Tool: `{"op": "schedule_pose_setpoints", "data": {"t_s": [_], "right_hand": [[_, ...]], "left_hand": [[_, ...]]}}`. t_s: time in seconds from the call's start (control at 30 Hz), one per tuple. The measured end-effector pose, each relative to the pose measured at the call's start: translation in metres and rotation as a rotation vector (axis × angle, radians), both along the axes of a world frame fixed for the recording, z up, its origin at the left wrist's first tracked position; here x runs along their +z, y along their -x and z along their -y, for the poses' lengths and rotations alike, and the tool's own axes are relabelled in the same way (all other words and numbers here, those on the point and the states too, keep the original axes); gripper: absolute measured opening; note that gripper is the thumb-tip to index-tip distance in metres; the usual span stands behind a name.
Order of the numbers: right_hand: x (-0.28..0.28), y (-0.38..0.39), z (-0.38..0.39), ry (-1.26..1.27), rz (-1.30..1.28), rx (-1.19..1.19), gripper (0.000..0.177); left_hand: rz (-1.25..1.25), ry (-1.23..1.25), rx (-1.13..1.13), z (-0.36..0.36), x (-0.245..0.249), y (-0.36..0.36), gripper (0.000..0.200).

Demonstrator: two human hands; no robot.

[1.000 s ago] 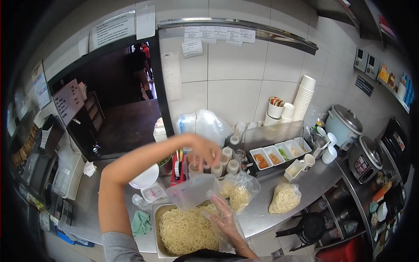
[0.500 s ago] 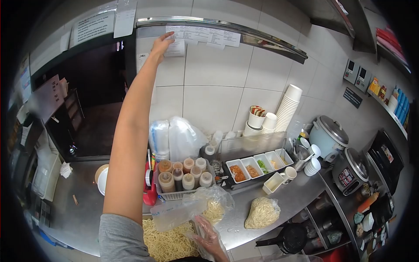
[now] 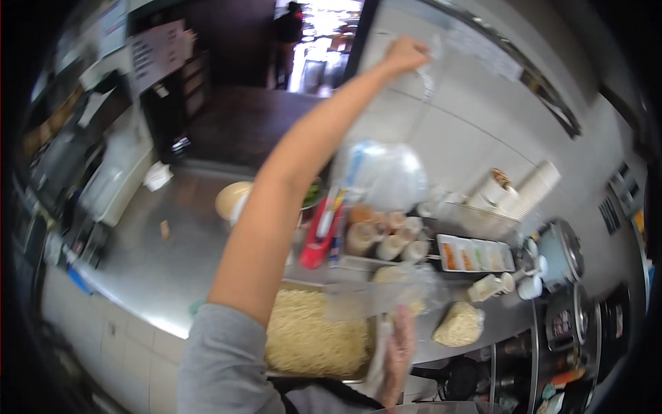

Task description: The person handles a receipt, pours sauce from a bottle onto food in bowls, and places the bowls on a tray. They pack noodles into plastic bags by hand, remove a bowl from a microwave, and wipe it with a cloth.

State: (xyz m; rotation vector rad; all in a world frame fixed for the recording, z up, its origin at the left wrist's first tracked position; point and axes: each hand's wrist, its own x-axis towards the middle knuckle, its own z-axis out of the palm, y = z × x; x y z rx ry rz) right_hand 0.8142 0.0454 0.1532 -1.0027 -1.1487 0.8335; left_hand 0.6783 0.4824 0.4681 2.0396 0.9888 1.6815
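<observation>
Nearest, the right hand (image 3: 398, 348), in a thin glove, is closing its fingers on a clear plastic bag (image 3: 376, 297) just above the tray of noodles (image 3: 310, 338) on the desk (image 3: 165, 262). Far up the wall (image 3: 448, 131), the left hand (image 3: 403, 55) is curling shut, seemingly pinching a blurred paper slip (image 3: 429, 76). Bagging seems to be waiting on the slip, and freeing it calls for a gentle tug.

White tiled wall (image 3: 441, 131); steel counter (image 3: 158, 255); dark doorway (image 3: 241, 117).
</observation>
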Motion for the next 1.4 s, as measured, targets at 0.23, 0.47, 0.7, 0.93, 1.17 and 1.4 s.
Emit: {"op": "schedule_pose_setpoints", "data": {"t_s": [0.23, 0.47, 0.7, 0.93, 1.17, 1.4], "right_hand": [[0.021, 0.058, 0.009, -0.068, 0.187, -0.273, 0.056], [0.061, 0.111, 0.008, -0.006, 0.306, -0.481, 0.065], [0.089, 0.154, 0.007, 0.014, 0.322, -0.580, 0.067], [0.095, 0.153, 0.007, 0.063, 0.370, -0.633, 0.057], [0.114, 0.145, 0.004, -0.031, 0.051, -0.408, 0.066], [0.105, 0.145, -0.001, -0.088, -0.352, -0.138, 0.057]], "left_hand": [[0.020, -0.238, 0.170, 0.120, -0.146, 0.227, 0.010], [-0.176, -0.094, 0.833, 0.067, -0.324, 0.584, 0.040], [-0.080, 0.296, 1.140, 0.023, -0.463, 0.726, 0.054], [-0.112, 0.826, 1.166, 0.020, -0.522, 0.728, 0.047], [0.178, 0.869, 1.399, 0.100, -0.439, 0.639, 0.067], [-0.141, -0.007, 0.015, 0.313, -0.328, 0.355, 0.027]]}}
